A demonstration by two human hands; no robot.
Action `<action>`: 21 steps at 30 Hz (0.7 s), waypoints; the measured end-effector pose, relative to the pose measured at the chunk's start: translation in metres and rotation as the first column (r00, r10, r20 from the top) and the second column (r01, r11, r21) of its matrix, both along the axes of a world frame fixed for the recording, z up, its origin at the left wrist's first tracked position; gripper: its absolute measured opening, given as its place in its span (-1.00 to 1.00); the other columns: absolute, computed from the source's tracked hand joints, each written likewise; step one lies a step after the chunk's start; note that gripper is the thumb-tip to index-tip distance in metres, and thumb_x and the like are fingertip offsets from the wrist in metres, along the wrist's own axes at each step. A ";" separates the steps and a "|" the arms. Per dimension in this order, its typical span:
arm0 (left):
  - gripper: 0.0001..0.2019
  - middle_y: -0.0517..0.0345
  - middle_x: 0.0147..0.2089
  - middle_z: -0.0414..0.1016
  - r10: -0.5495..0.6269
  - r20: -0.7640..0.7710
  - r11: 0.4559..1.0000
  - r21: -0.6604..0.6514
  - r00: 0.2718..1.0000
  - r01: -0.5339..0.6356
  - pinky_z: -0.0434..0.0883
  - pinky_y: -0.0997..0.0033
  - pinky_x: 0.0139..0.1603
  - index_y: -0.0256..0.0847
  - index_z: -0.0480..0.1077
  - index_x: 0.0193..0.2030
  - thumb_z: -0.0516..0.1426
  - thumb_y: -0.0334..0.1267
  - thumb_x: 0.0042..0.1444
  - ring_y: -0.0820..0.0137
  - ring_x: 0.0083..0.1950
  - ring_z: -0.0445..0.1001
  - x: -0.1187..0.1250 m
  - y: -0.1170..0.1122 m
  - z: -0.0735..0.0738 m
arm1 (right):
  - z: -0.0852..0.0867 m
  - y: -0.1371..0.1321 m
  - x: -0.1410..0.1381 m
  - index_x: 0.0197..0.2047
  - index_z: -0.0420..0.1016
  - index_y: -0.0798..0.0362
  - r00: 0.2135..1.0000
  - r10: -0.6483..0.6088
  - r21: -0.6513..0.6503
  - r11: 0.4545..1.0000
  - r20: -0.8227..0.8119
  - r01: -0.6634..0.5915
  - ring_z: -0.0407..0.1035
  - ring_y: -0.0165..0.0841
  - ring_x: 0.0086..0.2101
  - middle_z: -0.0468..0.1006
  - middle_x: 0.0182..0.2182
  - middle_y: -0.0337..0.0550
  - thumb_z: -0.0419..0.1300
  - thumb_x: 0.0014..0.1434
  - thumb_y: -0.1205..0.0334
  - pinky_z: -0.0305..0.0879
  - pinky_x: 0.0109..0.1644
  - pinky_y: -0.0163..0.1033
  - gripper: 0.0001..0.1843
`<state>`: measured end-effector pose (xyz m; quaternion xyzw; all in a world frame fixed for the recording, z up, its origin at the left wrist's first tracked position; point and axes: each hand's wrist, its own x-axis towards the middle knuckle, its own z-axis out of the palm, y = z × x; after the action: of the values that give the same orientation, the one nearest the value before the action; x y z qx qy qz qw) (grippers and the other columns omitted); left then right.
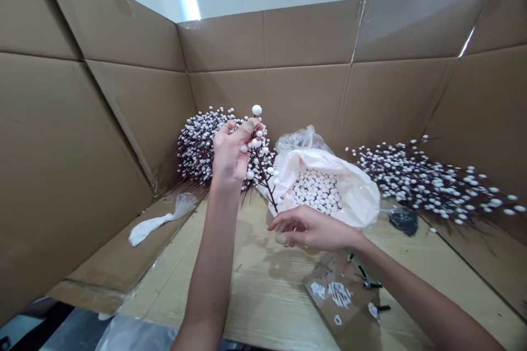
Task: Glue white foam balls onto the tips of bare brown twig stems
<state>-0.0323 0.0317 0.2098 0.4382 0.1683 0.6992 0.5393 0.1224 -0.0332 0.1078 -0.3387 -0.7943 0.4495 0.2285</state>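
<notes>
An artificial berry branch (261, 167) with a dark stem and white round berries stands nearly upright between my hands. My left hand (233, 151) pinches it near the top, just under the uppermost white berry; a tan wrap covers one fingertip. Lower down, my right hand (310, 227) is closed at the bottom of the stem, its curled fingers hiding the stem's end. Just behind my right hand lies an opened white plastic bag (358, 194), filled with loose white berries (317, 192).
Finished-looking bunches of white-berry branches lie at back left (197, 145) and right (415, 175). Tall cardboard walls (272, 90) enclose the tabletop (255, 296). A marked cardboard piece (325, 307) sits under my right forearm, a black lump (403, 221) farther right, a twisted plastic bag (158, 222) left.
</notes>
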 end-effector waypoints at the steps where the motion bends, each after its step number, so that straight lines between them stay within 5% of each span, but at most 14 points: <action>1: -0.64 0.18 -0.48 0.52 0.002 0.019 1.000 -0.001 1.000 -0.002 0.28 0.65 -0.57 -0.17 0.13 -0.42 0.26 -0.53 -0.13 0.49 -0.43 0.52 -0.003 0.002 0.000 | 0.000 -0.003 -0.003 -0.17 0.50 0.11 0.997 -0.081 0.048 0.996 -0.004 0.081 0.44 -0.40 -0.42 0.56 -0.40 -0.16 0.13 0.21 0.21 0.33 -0.32 -0.31 -0.80; 5: -0.66 0.20 -0.48 0.51 0.006 0.085 1.000 0.009 0.996 -0.006 0.41 0.59 -0.41 -0.18 0.15 -0.46 0.27 -0.54 -0.13 0.49 -0.40 0.53 -0.014 0.007 0.000 | 0.004 -0.021 -0.012 -0.21 0.41 0.09 0.912 -0.411 0.315 0.867 0.017 0.385 0.33 -0.40 -0.51 0.45 -0.54 -0.26 0.15 0.17 0.21 0.17 -0.41 -0.32 -0.85; 8: -0.70 0.21 -0.49 0.51 -0.012 0.114 1.000 0.000 0.993 0.012 0.44 0.58 -0.39 -0.20 0.16 -0.48 0.23 -0.56 -0.12 0.51 -0.44 0.51 -0.021 0.010 0.000 | 0.000 -0.027 -0.018 0.00 0.34 0.11 0.876 -0.471 0.401 0.826 0.104 0.396 0.32 -0.35 -0.47 0.45 -0.49 -0.22 0.12 0.20 0.18 0.11 -0.38 -0.29 -0.68; 10: -0.72 0.20 -0.48 0.51 -0.026 0.130 0.999 -0.030 0.991 0.030 0.45 0.58 -0.40 -0.20 0.17 -0.49 0.21 -0.56 -0.08 0.53 -0.46 0.51 -0.025 0.010 0.001 | -0.007 -0.026 -0.023 -0.11 0.40 0.10 0.890 -0.427 0.414 0.847 0.159 0.333 0.29 -0.36 -0.49 0.41 -0.53 -0.23 0.05 0.24 0.22 0.07 -0.39 -0.29 -0.79; 14: -0.72 0.18 -0.46 0.51 -0.028 0.138 0.998 -0.060 0.990 0.036 0.45 0.61 -0.38 -0.20 0.16 -0.50 0.21 -0.54 -0.04 0.52 -0.42 0.53 -0.033 0.007 0.004 | -0.015 -0.020 -0.032 -0.53 0.25 0.06 0.935 -0.338 0.350 0.894 0.111 0.281 0.17 -0.45 -0.56 0.27 -0.62 -0.29 0.02 0.25 0.25 -0.01 -0.45 -0.33 -0.70; 17: -0.68 0.09 -0.38 0.56 -0.019 0.065 1.000 0.002 0.998 0.019 0.48 0.50 -0.25 -0.20 0.18 -0.39 0.28 -0.51 -0.09 0.40 -0.31 0.59 -0.040 0.004 0.004 | -0.016 -0.018 -0.037 -0.55 0.24 0.06 0.954 -0.299 0.187 0.939 0.036 0.288 0.21 -0.46 -0.58 0.30 -0.63 -0.29 0.06 0.24 0.17 0.04 -0.48 -0.35 -0.67; 21: -0.61 0.02 -0.28 0.58 0.146 -0.024 0.988 0.053 0.989 -0.145 0.43 0.28 0.06 -0.20 0.22 -0.21 0.33 -0.43 -0.10 0.30 -0.12 0.59 -0.056 -0.003 0.005 | -0.017 -0.008 -0.044 -0.50 0.28 0.06 0.958 -0.273 -0.068 0.961 -0.084 0.268 0.25 -0.48 -0.61 0.36 -0.58 -0.28 0.14 0.17 -0.08 0.14 -0.55 -0.37 -0.60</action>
<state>-0.0882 0.0288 0.2146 0.4478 0.1894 0.7347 0.4732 0.0779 -0.0409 0.0909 -0.4293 -0.7162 0.4515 0.3146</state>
